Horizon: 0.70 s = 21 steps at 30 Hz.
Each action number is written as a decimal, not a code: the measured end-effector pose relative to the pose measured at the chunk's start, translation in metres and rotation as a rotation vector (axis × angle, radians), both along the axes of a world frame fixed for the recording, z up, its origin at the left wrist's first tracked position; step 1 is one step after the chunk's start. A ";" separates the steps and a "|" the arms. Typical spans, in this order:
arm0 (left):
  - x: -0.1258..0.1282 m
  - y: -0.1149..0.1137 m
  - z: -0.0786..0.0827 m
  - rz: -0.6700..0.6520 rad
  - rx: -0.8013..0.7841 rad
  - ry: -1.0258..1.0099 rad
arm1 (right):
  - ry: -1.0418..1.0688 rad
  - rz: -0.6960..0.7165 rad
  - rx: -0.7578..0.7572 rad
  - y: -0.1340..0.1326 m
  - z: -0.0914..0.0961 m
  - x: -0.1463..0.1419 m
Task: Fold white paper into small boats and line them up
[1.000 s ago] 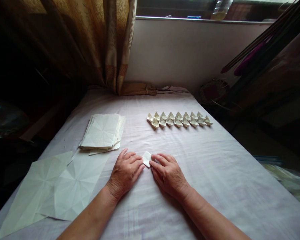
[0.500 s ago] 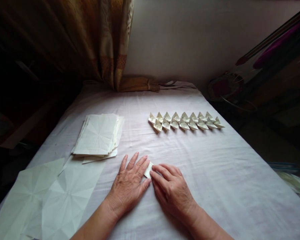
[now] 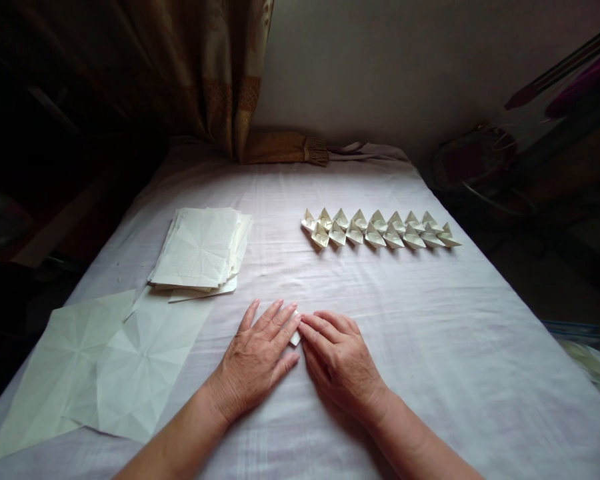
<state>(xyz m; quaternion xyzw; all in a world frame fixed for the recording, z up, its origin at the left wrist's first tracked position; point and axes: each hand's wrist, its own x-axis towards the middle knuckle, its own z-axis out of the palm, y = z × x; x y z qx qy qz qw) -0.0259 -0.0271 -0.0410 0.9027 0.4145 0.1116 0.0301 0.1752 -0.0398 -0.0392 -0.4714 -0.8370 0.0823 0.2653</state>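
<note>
My left hand (image 3: 257, 360) lies flat on the white cloth (image 3: 430, 320), fingers stretched out over a small folded white paper piece (image 3: 295, 337). Only a corner of that piece shows between the hands. My right hand (image 3: 343, 360) rests beside it, fingers extended and pressing the same piece from the right. A row of several small folded paper boats (image 3: 380, 232) stands farther back on the right. A stack of creased square sheets (image 3: 203, 250) lies at the back left.
Two larger creased sheets (image 3: 105, 367) lie flat at the front left. A brown curtain (image 3: 220, 73) hangs at the back, its hem on the cloth. Dark clutter and a round fan-like object (image 3: 473, 167) stand off the right edge.
My left hand has slid over the small folded piece and flattened on it, hiding most of it. The camera has tilted down, so the window ledge has left the view.
</note>
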 end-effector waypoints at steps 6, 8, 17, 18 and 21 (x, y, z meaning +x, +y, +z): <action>-0.004 -0.019 -0.004 0.038 -0.005 0.050 | -0.084 -0.020 0.027 -0.011 -0.003 0.000; -0.007 -0.020 -0.003 0.033 -0.007 0.050 | -0.105 -0.033 0.024 -0.015 -0.003 0.001; -0.013 -0.024 0.000 0.041 0.025 -0.038 | -0.171 -0.082 -0.044 -0.017 -0.004 0.006; -0.012 -0.025 0.000 0.047 0.026 -0.044 | -0.184 -0.084 -0.049 -0.015 -0.004 0.006; -0.011 -0.024 0.000 0.035 0.010 -0.045 | -0.226 -0.065 -0.064 -0.004 -0.001 0.006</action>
